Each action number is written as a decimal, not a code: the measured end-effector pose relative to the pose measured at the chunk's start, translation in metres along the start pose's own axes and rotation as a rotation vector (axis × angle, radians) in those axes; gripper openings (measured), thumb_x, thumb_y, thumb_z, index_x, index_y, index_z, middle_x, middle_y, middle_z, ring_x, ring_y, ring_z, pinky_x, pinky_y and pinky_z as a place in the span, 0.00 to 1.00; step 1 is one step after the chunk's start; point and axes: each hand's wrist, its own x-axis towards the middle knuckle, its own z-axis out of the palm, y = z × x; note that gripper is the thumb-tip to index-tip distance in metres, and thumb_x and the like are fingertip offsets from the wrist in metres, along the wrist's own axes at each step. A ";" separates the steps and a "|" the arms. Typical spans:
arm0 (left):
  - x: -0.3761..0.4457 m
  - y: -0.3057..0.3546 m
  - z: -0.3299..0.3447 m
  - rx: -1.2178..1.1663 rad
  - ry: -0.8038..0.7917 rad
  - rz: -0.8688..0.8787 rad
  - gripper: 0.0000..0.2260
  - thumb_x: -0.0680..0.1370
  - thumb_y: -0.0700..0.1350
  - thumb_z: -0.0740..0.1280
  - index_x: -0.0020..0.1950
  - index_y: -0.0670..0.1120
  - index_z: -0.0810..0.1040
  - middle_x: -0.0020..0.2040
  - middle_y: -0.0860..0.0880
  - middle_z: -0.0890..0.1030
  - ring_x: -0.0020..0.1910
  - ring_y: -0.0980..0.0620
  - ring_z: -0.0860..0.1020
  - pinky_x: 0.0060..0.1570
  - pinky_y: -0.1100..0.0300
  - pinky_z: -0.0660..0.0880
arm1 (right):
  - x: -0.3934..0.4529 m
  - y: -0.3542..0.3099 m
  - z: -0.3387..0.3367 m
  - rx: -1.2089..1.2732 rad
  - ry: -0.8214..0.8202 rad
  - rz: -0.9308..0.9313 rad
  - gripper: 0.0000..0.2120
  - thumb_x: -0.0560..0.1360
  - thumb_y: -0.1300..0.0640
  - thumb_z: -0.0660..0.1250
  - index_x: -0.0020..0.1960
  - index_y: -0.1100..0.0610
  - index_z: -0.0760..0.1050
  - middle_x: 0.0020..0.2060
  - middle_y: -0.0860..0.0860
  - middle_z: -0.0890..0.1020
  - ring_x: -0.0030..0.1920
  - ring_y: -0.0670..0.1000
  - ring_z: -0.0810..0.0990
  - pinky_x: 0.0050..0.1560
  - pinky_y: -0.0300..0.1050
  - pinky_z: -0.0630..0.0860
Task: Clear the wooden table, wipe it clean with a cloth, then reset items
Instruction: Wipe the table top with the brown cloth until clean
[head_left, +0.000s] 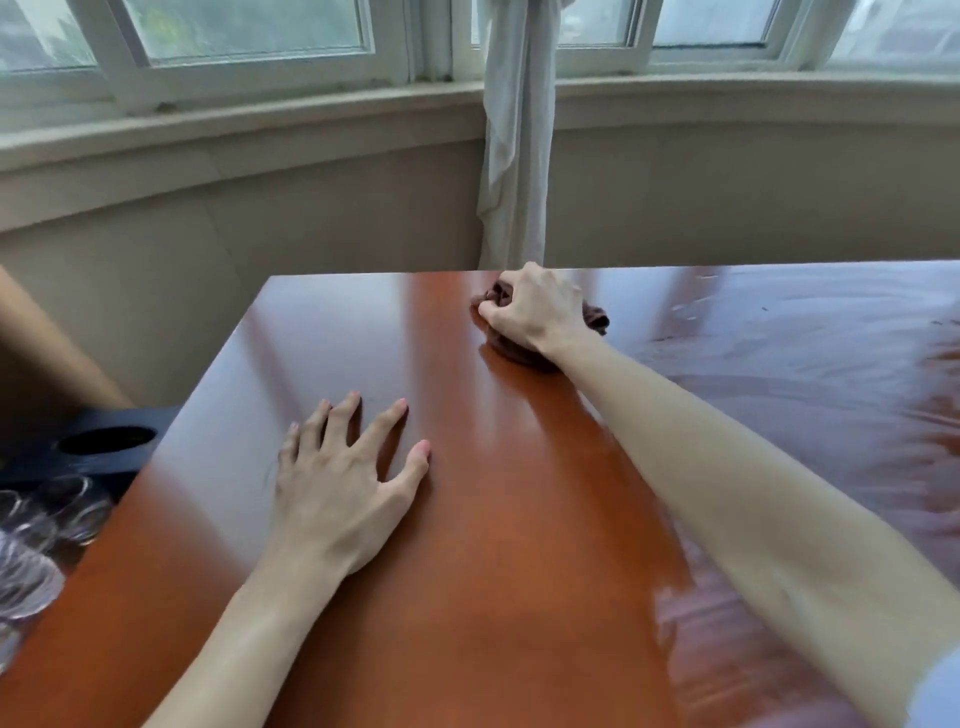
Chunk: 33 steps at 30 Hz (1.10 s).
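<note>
The glossy reddish-brown wooden surface (519, 519) looks already cleared and the wiping seems under way, with the right hand (535, 309) in a tight grip on the crumpled dark brown cloth (597, 318) at the far edge, the left hand (343, 483) resting flat with spread fingers, and the clear glasses (47, 525) waiting at the left for the reset.

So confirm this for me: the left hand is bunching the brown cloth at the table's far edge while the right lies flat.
Hands swapped. In the head view the right hand bunches the brown cloth at the table's far edge while the left hand lies flat.
</note>
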 end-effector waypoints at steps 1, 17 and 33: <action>-0.001 0.000 0.000 0.004 -0.004 0.008 0.35 0.73 0.73 0.42 0.79 0.66 0.58 0.81 0.51 0.58 0.81 0.47 0.51 0.79 0.46 0.48 | -0.031 -0.003 -0.010 0.016 -0.028 -0.017 0.15 0.73 0.38 0.64 0.44 0.50 0.79 0.48 0.53 0.79 0.54 0.61 0.78 0.49 0.51 0.72; -0.001 -0.004 0.003 0.028 0.004 0.069 0.32 0.76 0.69 0.45 0.78 0.63 0.62 0.79 0.45 0.62 0.79 0.41 0.57 0.77 0.43 0.51 | -0.191 -0.023 -0.046 -0.003 0.038 -0.118 0.16 0.72 0.38 0.66 0.47 0.49 0.80 0.44 0.51 0.79 0.48 0.58 0.78 0.46 0.48 0.71; -0.001 0.000 0.000 0.002 -0.002 0.009 0.31 0.75 0.71 0.45 0.78 0.67 0.61 0.80 0.51 0.59 0.80 0.47 0.52 0.78 0.46 0.49 | -0.001 0.003 -0.001 -0.012 -0.010 0.042 0.13 0.72 0.40 0.65 0.42 0.49 0.73 0.47 0.53 0.76 0.55 0.64 0.78 0.55 0.54 0.73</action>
